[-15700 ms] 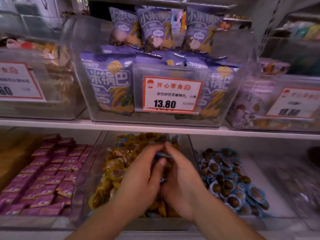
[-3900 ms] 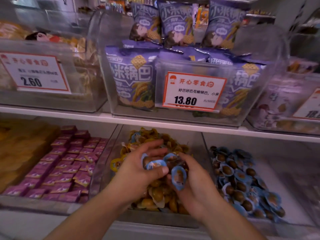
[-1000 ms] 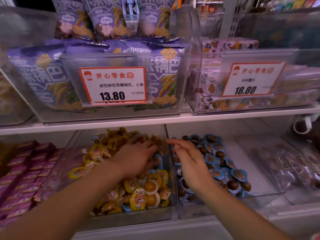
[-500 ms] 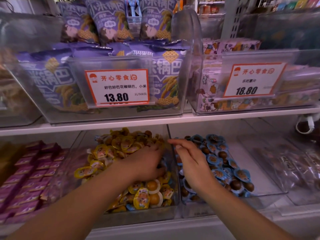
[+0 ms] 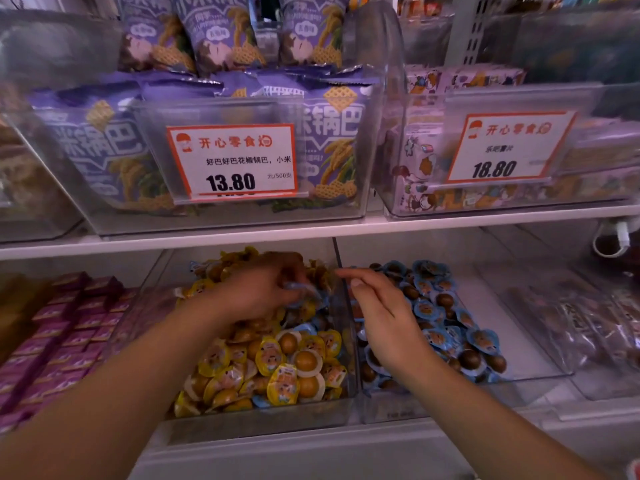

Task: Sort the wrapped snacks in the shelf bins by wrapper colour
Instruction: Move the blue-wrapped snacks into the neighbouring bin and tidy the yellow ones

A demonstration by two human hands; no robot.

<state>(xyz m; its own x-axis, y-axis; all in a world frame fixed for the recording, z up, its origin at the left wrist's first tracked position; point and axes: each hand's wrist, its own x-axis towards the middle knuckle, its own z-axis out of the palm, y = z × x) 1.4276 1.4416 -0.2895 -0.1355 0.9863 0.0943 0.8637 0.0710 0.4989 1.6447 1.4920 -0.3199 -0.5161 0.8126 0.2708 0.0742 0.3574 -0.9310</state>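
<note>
Sorting in progress, viewed from the head camera, with the clear divider wall (image 5: 341, 306) between the two lower bins taken as the landmark. Left of the divider, the yellow-wrapped snacks (image 5: 277, 362) fill the middle bin (image 5: 256, 422); right of it, the blue-wrapped snacks (image 5: 446, 327) lie in the right-hand bin (image 5: 540, 372), heaped against the divider and thinning toward bare floor on the far side. The left hand (image 5: 258, 294) reaches into the yellow heap just left of the divider, its fingers curled around what appears to be a pale blue wrapper (image 5: 299, 289); motion blur leaves the exact grip uncertain. The right hand (image 5: 384, 320) hovers just right of the divider, over the blue heap, its thumb and forefinger extended and close together, the remaining fingers loosely curled; nothing is visible between them. Judged from the present arrangement, the task is well advanced but unfinished: several blue strays (image 5: 313, 327) remain among the yellow snacks close to the divider, with another at the bin's front (image 5: 260, 400), while no yellow wrapper can be made out right of it. Further left, pink packets (image 5: 69, 334) occupy a separate bin, apparently unmixed.
</note>
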